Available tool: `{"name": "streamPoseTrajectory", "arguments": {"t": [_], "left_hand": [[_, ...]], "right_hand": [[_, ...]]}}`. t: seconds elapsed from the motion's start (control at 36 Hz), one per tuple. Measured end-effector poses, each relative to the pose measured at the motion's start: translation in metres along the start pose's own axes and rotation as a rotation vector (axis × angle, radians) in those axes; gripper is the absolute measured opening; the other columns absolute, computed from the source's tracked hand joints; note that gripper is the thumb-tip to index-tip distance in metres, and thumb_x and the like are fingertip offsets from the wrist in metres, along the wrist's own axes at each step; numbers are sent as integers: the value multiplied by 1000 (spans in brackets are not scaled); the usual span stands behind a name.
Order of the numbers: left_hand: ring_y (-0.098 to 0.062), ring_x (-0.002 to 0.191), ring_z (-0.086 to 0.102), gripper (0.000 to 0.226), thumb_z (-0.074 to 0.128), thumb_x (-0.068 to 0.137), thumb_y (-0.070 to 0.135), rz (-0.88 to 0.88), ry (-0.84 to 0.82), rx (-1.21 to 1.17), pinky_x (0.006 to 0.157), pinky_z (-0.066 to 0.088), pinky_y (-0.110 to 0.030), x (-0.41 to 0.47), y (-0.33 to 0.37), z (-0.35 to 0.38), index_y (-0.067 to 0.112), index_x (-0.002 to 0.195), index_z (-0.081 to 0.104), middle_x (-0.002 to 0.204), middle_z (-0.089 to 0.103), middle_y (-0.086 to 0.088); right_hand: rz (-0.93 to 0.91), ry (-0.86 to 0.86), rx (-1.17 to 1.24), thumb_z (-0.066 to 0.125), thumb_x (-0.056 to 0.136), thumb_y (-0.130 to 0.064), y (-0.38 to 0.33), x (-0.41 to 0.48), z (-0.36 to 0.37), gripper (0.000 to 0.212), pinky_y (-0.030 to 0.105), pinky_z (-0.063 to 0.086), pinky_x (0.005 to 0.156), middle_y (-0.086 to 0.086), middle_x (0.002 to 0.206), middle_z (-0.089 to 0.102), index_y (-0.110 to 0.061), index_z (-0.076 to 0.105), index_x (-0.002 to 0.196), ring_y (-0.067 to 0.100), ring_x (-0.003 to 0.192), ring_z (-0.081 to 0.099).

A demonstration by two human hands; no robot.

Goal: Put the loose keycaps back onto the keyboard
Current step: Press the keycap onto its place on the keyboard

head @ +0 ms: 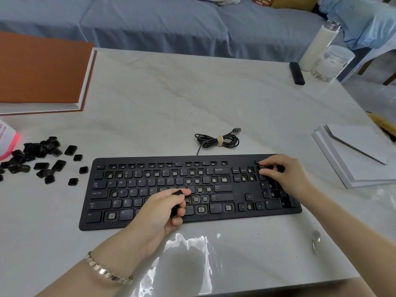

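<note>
A pale marble-patterned table [150, 99] fills most of the view, with a blue-covered sofa [150, 24] behind it. A black full-size keyboard [235, 216] lies flat near the front edge of the table, directly before the person. Many of its sockets are bare, showing small grey switches, while most letter keys on its left half are in place.

A large orange-covered book [40, 67] rests at the far left of the table. A stack of white papers [353, 159] sits at the right edge.

The left hand [158, 211] hovers over the bottom middle rows, fingers curled. It grips the held keycaps [178, 192], one pinched between thumb and forefinger and more tucked under the other fingers. The right hand [285, 174] is bent over the top left corner of the number pad. Its thumb and forefinger close on either side of a numpad keycap [264, 167]; I cannot tell whether that cap is seated.

The pile of loose keycaps [36, 155] is scattered on the table, left of the keyboard and apart from it. The keyboard's cable [217, 141] lies coiled and tied just behind it. A white bottle [317, 46], a clear jar [332, 63] and a small black bar [296, 72] stand at the far right corner. A metal bracelet [107, 273] circles the left wrist.
</note>
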State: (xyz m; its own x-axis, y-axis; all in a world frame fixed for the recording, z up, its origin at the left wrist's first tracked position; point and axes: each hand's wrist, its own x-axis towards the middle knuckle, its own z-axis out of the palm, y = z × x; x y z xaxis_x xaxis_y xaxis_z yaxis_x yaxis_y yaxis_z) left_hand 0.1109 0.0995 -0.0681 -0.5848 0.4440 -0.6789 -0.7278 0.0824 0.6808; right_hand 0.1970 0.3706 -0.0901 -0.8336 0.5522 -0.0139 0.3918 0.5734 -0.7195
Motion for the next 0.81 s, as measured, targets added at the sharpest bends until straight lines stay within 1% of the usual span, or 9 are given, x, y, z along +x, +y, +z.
{"name": "streamPoseTrajectory", "arguments": {"t": [0.08,0.22,0.39,0.47,0.56,0.61,0.69,0.75,0.81], "left_hand": [[-8,45,39,22,41,94,-4,-13,-1,-2,36,25,-15,0,0,-1,-3,95,62,64,43,-5],[-8,43,39,22,41,93,-4,-41,-1,-14,36,23,-15,1,-1,1,-5,90,63,62,42,-4],[-8,43,39,23,41,93,-5,-52,-3,-33,36,23,-16,0,-1,2,-5,91,63,62,42,-5],[-8,43,38,23,40,93,-4,-54,-3,-41,36,24,-16,0,1,3,-6,92,63,63,42,-5],[-8,44,38,23,41,93,-4,-56,-5,-44,36,24,-16,-1,3,3,-6,92,63,63,42,-5],[-9,45,38,23,41,93,-4,-64,-11,-50,37,25,-16,-2,4,2,-6,94,64,63,43,-5],[-9,46,38,24,39,92,-4,-89,-27,-80,38,26,-16,-3,7,2,-6,95,63,63,43,-5],[-9,46,37,25,38,92,-3,-105,-37,-105,38,27,-16,-4,10,3,-6,95,62,63,42,-4],[-9,48,36,24,39,92,1,-119,-51,-125,39,28,-16,-4,13,4,-5,96,62,63,42,-4]], "right_hand": [[-27,16,3,74,73,-2,3,0,2,19,7,36,63,11,78,56,-10,71,90,-3,63,47],[-64,3,21,74,72,-1,4,2,4,27,6,35,66,18,89,60,-20,69,90,-5,65,45],[-42,13,43,75,70,-1,6,3,7,29,5,36,68,5,88,55,-16,70,94,-5,64,46],[-13,21,-1,76,70,-3,8,5,9,25,6,35,67,-4,83,50,-8,73,95,5,64,45],[-21,106,-38,74,73,-6,12,-2,15,22,7,34,71,-9,84,47,-6,73,96,4,73,45],[-104,199,-129,70,79,-9,15,-15,21,19,9,32,73,-2,88,48,-5,72,97,4,77,42],[-300,305,-403,62,86,-21,16,-33,28,22,17,34,73,10,93,54,-10,72,103,13,85,41],[-334,340,-443,53,87,-31,15,-35,29,32,24,39,68,13,93,56,-12,72,103,17,86,42],[-345,343,-489,45,88,-34,13,-34,30,38,26,37,69,13,93,56,-13,72,102,19,85,41]]}}
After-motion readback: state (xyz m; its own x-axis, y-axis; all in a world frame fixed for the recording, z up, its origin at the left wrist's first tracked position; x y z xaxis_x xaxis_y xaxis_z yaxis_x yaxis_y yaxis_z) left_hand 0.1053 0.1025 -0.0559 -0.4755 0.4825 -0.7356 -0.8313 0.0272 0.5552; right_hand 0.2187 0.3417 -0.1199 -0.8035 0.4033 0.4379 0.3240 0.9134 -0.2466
